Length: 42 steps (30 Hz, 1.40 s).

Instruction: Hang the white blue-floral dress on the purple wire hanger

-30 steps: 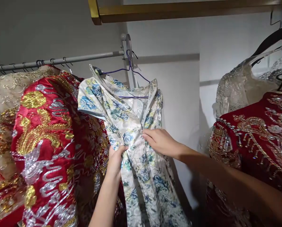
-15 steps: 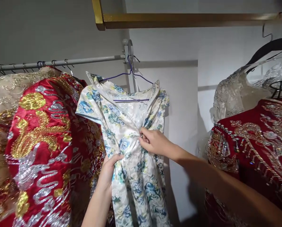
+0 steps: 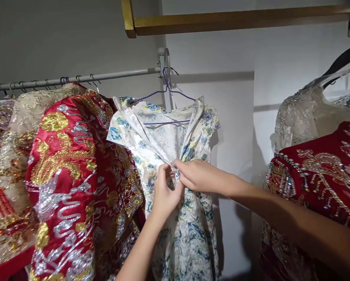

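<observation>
A white dress with a blue and green floral print (image 3: pixel 147 150) hangs on a purple wire hanger (image 3: pixel 151 95) from the end of a rail. Both hands meet at its front, where the open neckline comes to a point. My right hand (image 3: pixel 197 174) pinches the fabric there from the right. Just beside it, my left hand (image 3: pixel 166 193) is closed with thumb and fingers on the same gathered spot. The fingertips of the two hands nearly touch. Whatever small fastening lies between them is hidden.
Left, a grey metal rail (image 3: pixel 122 74) carries a red embroidered jacket (image 3: pixel 66 175) and a beige beaded garment (image 3: pixel 15 156). At right hang a red beaded garment (image 3: pixel 318 156) and a sheer white one (image 3: pixel 295 113). A gold bar (image 3: pixel 222 21) crosses above; a pale wall (image 3: pixel 233 148) stands behind.
My left hand has moved up and right from the dress's side to the front, beside my right hand. My right hand keeps its pinch. The view has shifted slightly.
</observation>
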Each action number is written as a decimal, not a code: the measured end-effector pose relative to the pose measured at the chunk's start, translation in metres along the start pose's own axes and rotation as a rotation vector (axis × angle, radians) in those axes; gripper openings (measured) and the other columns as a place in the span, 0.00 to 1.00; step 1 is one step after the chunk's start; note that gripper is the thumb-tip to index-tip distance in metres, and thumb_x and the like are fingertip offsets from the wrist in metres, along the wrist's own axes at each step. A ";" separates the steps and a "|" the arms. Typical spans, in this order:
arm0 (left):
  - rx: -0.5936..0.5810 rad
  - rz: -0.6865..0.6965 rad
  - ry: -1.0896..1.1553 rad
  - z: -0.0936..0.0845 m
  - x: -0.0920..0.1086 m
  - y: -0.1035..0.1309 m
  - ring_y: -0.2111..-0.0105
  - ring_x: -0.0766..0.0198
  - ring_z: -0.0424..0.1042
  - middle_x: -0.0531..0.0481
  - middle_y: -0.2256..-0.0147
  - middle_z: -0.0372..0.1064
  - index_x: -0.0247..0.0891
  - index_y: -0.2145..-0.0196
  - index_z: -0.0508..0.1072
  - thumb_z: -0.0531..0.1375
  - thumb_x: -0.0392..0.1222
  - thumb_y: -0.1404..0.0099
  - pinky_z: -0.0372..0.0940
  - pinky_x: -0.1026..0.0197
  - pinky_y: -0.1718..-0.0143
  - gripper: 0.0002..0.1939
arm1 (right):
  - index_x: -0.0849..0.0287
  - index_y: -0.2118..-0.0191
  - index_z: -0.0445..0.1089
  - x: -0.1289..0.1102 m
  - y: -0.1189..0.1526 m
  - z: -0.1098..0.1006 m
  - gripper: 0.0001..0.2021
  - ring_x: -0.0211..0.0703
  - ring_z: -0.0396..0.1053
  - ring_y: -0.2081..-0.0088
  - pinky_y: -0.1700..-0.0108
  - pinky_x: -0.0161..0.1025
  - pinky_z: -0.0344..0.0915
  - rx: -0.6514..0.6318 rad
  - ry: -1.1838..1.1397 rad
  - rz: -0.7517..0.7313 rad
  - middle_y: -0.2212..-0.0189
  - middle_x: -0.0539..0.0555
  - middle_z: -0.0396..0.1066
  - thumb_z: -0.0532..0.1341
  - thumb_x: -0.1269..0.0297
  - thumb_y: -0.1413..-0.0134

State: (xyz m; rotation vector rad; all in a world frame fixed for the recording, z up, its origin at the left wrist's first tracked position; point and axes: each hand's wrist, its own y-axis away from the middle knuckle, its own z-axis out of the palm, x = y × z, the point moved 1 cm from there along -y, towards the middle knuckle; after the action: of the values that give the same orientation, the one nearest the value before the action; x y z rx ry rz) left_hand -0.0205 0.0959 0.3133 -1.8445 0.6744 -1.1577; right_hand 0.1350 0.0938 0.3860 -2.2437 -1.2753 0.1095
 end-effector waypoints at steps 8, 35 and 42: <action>-0.217 -0.065 -0.121 -0.017 -0.002 -0.015 0.79 0.68 0.50 0.59 0.80 0.48 0.41 0.73 0.57 0.57 0.45 0.33 0.47 0.64 0.75 0.15 | 0.56 0.50 0.57 0.038 -0.049 -0.047 0.23 0.38 0.59 0.74 0.71 0.36 0.51 0.024 0.169 -0.048 0.70 0.52 0.70 0.55 0.84 0.49; -0.260 0.476 -0.548 -0.064 0.078 -0.265 0.68 0.58 0.69 0.48 0.76 0.67 0.36 0.67 0.72 0.61 0.43 0.37 0.63 0.57 0.61 0.08 | 0.53 0.70 0.53 0.087 -0.142 -0.106 0.14 0.33 0.62 0.82 0.78 0.27 0.57 0.970 -1.087 0.394 0.82 0.44 0.64 0.62 0.71 0.48; -0.103 0.367 -0.429 -0.058 0.075 -0.266 0.66 0.57 0.71 0.49 0.76 0.67 0.36 0.76 0.65 0.62 0.35 0.38 0.62 0.57 0.60 0.10 | 0.53 0.74 0.54 0.088 -0.138 -0.088 0.13 0.37 0.65 0.79 0.74 0.30 0.58 0.869 -0.941 0.315 0.84 0.42 0.58 0.56 0.80 0.57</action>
State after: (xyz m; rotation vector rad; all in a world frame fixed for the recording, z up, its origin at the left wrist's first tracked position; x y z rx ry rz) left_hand -0.0380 0.1508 0.5900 -1.8718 0.7869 -0.4780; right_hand 0.1055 0.1833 0.5461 -1.5615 -0.9285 1.6363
